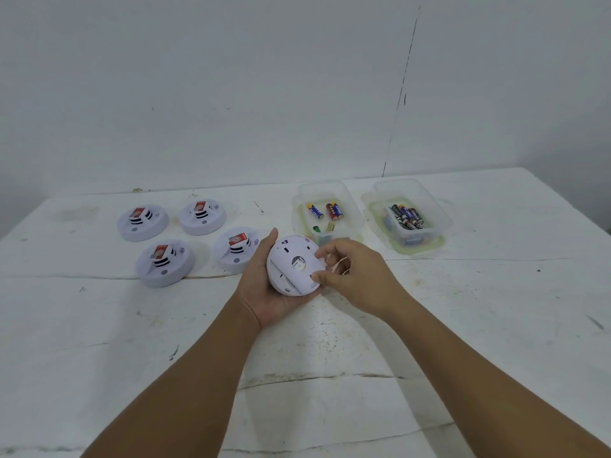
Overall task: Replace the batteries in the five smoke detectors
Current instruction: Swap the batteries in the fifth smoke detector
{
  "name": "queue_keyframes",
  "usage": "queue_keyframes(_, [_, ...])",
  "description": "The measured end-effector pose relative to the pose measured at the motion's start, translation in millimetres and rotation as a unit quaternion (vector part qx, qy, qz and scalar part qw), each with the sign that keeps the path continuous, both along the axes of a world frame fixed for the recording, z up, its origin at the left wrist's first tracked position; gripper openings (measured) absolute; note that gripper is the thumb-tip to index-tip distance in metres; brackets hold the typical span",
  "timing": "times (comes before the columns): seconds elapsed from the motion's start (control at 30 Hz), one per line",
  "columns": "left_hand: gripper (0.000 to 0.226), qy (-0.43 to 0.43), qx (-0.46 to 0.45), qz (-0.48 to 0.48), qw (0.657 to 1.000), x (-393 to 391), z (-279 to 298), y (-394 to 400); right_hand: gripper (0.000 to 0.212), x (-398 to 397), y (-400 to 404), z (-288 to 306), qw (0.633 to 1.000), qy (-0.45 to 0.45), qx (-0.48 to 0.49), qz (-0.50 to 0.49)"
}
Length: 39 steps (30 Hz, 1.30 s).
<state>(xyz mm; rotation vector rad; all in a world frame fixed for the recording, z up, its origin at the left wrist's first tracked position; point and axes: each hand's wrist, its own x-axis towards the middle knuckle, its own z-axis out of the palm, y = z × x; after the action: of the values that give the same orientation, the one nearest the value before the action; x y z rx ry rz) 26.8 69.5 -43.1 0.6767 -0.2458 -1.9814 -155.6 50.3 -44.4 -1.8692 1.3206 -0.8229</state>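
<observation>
Your left hand cups a round white plastic smoke detector from below, fingers curled around its rim, with its flat back tilted up toward you above the middle of the worn white tabletop. Your right hand pinches the detector's right edge, thumb pressing near the lower rim and the other fingers curled over the upper right side.

Four more round white smoke detectors lie face up toward the far left part of the tabletop: one at the far left, one beside it nearer the far edge, one closer to you, and one just left of your left hand. Each carries a red-and-white label on top.

Toward the far right edge stand two clear plastic containers with green-trimmed rims. The nearer-centre container, just behind your right hand, holds a few loose batteries with blue, yellow and red wrapping. The other container, well to its right, holds a bundle of dark batteries lying side by side.
</observation>
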Motion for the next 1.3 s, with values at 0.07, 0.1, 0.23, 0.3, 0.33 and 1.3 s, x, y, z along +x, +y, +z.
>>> queue_keyframes(0.07, [0.080, -0.002, 0.002, 0.010, 1.000, -1.5, 1.5, 1.5, 0.036, 5.2, 8.9, -0.7, 0.999, -0.007, -0.037, -0.015])
queue_keyframes(0.1, [0.081, -0.001, 0.004, 0.009, 1.000, -1.8, 2.2, 2.4, 0.042, 8.2, 14.0, 0.0, 0.999, -0.015, -0.046, -0.016])
queue_keyframes(0.23, [0.048, -0.091, -0.035, 0.015, 0.995, -4.9, 13.4, 7.5, 0.072, 17.8, 30.8, 3.9, 0.999, -0.021, -0.035, 0.028])
queue_keyframes(0.3, [0.037, -0.210, -0.078, 0.040, 0.974, -8.1, 20.2, 12.5, 0.075, 21.9, 36.3, 6.6, 0.998, -0.063, -0.001, 0.027])
queue_keyframes(0.33, [0.035, -0.251, -0.101, 0.051, 0.961, -8.7, 20.6, 14.2, 0.072, 23.6, 38.4, 9.3, 0.995, -0.091, 0.017, 0.018])
queue_keyframes(1.3, [0.033, -0.420, -0.103, 0.045, 0.900, 21.0, 12.4, 43.8, 0.022, 12.8, 21.1, 4.4, 0.929, -0.315, 0.192, -0.012])
